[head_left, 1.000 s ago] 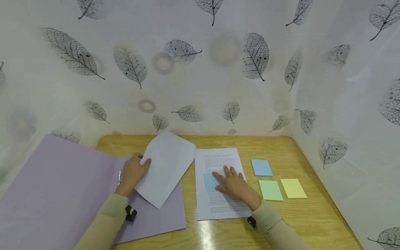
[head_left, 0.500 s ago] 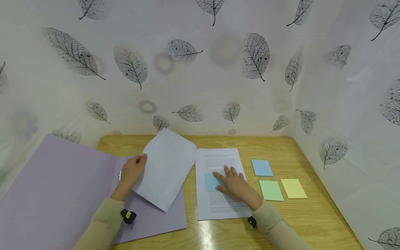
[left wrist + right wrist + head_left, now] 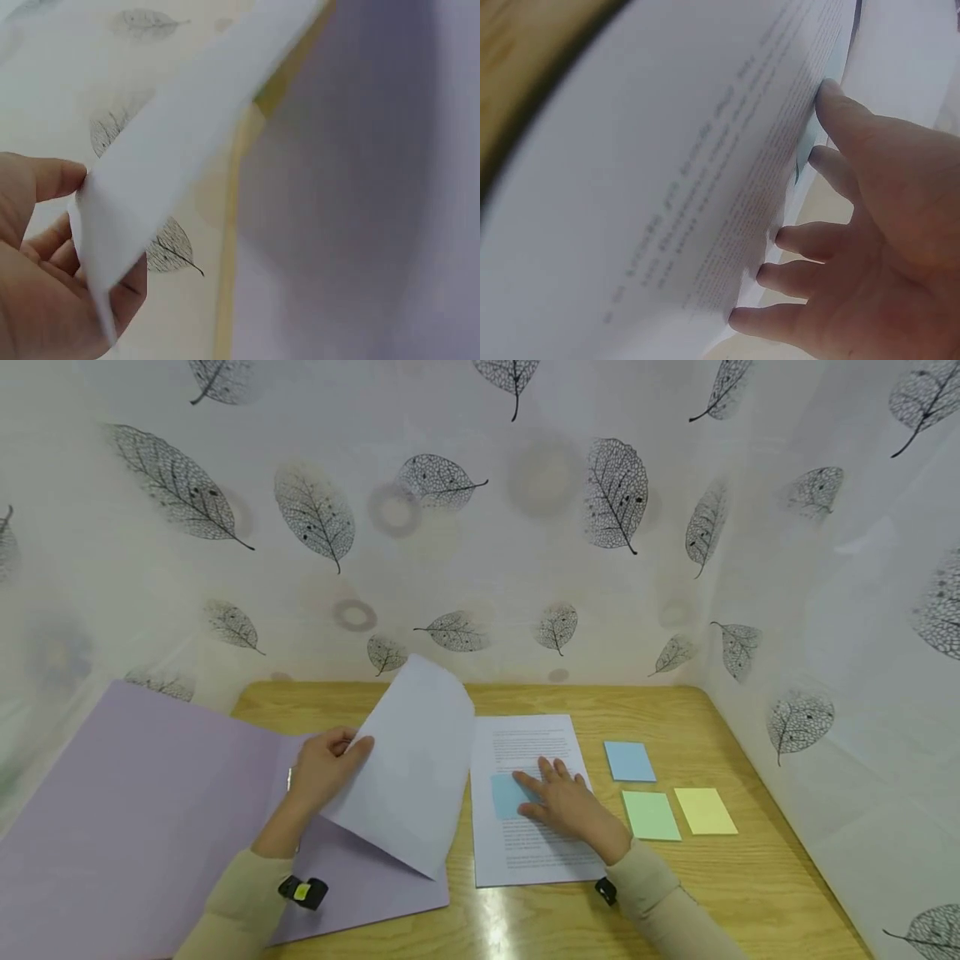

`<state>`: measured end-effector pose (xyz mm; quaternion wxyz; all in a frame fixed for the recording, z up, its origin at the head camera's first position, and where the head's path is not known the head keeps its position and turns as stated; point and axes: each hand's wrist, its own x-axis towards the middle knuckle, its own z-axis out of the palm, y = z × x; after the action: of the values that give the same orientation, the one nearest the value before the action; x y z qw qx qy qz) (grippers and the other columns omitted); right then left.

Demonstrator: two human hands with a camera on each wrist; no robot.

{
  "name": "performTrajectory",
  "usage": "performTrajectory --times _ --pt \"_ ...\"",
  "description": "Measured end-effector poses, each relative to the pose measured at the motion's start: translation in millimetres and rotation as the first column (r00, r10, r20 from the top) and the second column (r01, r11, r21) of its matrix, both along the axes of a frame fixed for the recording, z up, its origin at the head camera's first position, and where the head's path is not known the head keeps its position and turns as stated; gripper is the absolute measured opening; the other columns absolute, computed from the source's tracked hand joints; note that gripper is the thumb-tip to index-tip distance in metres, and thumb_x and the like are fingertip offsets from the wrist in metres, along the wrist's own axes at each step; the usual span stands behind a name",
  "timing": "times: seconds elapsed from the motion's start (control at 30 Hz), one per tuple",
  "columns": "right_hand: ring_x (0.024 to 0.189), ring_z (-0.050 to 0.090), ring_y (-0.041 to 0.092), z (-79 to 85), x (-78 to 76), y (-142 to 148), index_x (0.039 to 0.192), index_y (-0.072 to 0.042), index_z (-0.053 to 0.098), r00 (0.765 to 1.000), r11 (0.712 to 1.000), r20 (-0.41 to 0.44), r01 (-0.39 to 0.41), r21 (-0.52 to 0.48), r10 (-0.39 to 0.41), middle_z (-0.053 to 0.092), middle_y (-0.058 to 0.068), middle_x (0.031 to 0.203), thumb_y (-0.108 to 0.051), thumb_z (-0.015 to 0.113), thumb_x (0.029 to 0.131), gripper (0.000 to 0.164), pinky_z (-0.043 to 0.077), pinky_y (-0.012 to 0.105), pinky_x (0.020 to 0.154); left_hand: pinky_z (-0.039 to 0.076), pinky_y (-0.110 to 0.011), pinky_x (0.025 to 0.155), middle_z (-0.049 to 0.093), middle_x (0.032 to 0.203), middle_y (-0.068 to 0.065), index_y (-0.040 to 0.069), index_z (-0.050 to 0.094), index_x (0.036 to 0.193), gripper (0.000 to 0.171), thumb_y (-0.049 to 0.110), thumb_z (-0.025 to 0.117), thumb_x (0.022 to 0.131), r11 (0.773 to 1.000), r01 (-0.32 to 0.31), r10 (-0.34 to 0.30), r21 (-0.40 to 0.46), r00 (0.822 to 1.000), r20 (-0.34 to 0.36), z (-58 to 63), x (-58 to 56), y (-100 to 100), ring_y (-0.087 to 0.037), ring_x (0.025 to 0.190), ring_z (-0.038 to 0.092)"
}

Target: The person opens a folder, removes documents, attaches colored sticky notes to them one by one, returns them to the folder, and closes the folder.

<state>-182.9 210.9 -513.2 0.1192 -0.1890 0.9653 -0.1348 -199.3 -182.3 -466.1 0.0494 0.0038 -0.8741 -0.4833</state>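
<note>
My left hand (image 3: 322,772) pinches the left edge of a white paper sheet (image 3: 412,768) between thumb and fingers; the left wrist view shows the sheet (image 3: 161,157) bending away from the thumb. The sheet is raised and curved over the right half of an open lilac folder (image 3: 367,881). My right hand (image 3: 566,806) lies with spread fingers on a printed page (image 3: 536,860), its fingertips touching the paper. A blue sticky note (image 3: 506,797) is on that page, partly under the fingers. In the right wrist view the printed text (image 3: 742,165) runs beneath the fingertips.
Right of the page lie a blue sticky pad (image 3: 630,762), a green one (image 3: 651,816) and a yellow one (image 3: 705,811) on the wooden table (image 3: 750,893). The folder's cover (image 3: 135,827) leans open at the left. Leaf-patterned curtains (image 3: 480,527) surround the table.
The left hand first shifted left, then came back right and grips the sheet's edge. The sheet has swung rightward, curving up more, its lower corner moving right. The right hand has stayed put.
</note>
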Motion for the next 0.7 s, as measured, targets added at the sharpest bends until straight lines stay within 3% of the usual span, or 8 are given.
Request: performTrajectory --times 0.17,0.3,0.5,0.7 --pt "0.150 0.034 0.061 4.3 -2.2 2 0.155 -0.013 0.054 1.000 0.999 -0.020 -0.020 -0.050 0.019 0.036 0.037 0.162 -0.042 0.064 0.105 0.059 0.033 0.078 0.115 0.056 -0.022 0.067 0.081 0.101 -0.018 -0.003 0.078 0.114 0.028 0.021 0.072 0.102 0.990 0.119 -0.116 0.070 0.992 -0.048 15.9 10.6 17 -0.007 0.076 0.069" --pt "0.149 0.040 0.055 18.8 -4.0 3 0.153 -0.006 0.055 0.999 0.983 -0.042 -0.009 -0.181 0.001 0.041 0.033 0.161 -0.038 0.063 0.106 0.057 0.037 0.071 0.118 0.058 -0.023 0.066 0.081 0.101 -0.018 -0.002 0.079 0.114 0.027 0.021 0.073 0.101 0.979 0.178 -0.170 0.104 0.982 -0.079 20.1 16.5 39 -0.011 0.076 0.071" --pt "0.143 0.054 0.040 50.3 -7.2 -6 0.151 -0.007 0.057 0.988 0.910 -0.128 0.022 -0.414 -0.082 0.055 0.021 0.156 -0.039 0.058 0.109 0.053 0.048 0.060 0.114 0.059 -0.023 0.068 0.081 0.097 -0.015 -0.001 0.081 0.110 0.022 0.017 0.076 0.098 0.959 0.234 -0.219 0.158 0.970 -0.110 15.9 21.7 86 -0.013 0.078 0.074" --pt "0.126 0.069 0.036 75.1 -8.1 -27 0.151 -0.010 0.058 0.984 0.824 -0.081 0.085 -0.559 -0.156 0.062 0.014 0.150 -0.047 0.060 0.107 0.058 0.062 0.051 0.097 0.062 -0.024 0.063 0.082 0.096 -0.017 -0.001 0.081 0.110 0.020 0.014 0.075 0.098 0.915 0.323 -0.301 0.242 0.945 -0.126 6.4 27.0 131 -0.016 0.076 0.078"
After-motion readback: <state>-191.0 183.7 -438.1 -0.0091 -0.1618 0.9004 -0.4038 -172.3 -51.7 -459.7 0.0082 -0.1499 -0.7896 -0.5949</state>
